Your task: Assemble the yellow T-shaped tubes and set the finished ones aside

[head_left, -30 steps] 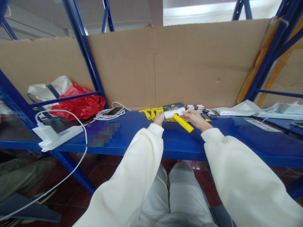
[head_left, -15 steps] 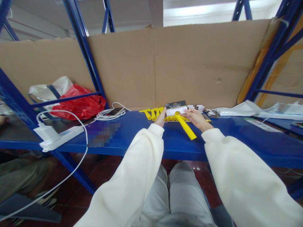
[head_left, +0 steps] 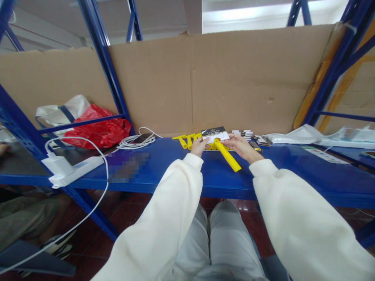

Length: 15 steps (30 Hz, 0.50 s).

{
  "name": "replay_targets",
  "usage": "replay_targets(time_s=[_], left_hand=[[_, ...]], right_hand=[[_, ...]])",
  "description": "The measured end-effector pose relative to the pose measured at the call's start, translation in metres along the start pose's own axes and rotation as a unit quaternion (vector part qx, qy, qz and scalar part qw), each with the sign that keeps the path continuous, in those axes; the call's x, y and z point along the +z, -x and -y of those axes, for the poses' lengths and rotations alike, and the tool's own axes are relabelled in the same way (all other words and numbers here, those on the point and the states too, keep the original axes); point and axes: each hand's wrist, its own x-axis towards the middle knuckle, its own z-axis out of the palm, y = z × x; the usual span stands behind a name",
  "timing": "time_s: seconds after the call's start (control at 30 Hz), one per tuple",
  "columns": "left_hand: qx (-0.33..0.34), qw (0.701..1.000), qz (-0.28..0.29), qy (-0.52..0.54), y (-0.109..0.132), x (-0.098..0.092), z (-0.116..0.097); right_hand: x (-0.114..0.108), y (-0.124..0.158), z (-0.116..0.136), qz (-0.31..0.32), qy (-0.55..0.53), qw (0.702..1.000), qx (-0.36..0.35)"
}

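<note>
Between my hands is a black-and-white packaging card with small print, too small to read. A yellow tube-like handle sticks out from the card's lower part and slants down toward me to the right. My left hand is closed on the card's left edge, with the thumb on its front. At the right edge, my right hand pinches the card with its fingertips. Just behind and left lie several yellow T-shaped tools in a row, partly hidden by my left hand and the card.
A stack of black-and-white cards lies behind my right hand on the blue table. Leftward are a coiled white cable, a power strip and a red plastic bag. Cardboard walls the back. White plastic wrap lies right.
The card has tipped backward, and it has shifted slightly left and down with the yellow handle. Both hands keep hold of it.
</note>
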Motion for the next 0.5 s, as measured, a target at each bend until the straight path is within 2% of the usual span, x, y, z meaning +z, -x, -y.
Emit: replay_targets(time_s=[0.13, 0.37, 0.5], left_hand=[[0.014, 0.999, -0.031, 0.020, 0.0012, 0.0022, -0.0022], [0.025, 0.993, -0.106, 0.042, 0.0042, 0.0053, -0.0059], [0.029, 0.992, -0.120, 0.042, 0.0055, 0.0053, -0.0045]], right_hand=[[0.0030, 0.0025, 0.0001, 0.035, 0.014, 0.999, -0.001], [-0.0039, -0.0051, -0.0054, -0.049, 0.044, 0.997, -0.036], [-0.0042, -0.0030, -0.0060, -0.021, 0.085, 0.996, 0.005]])
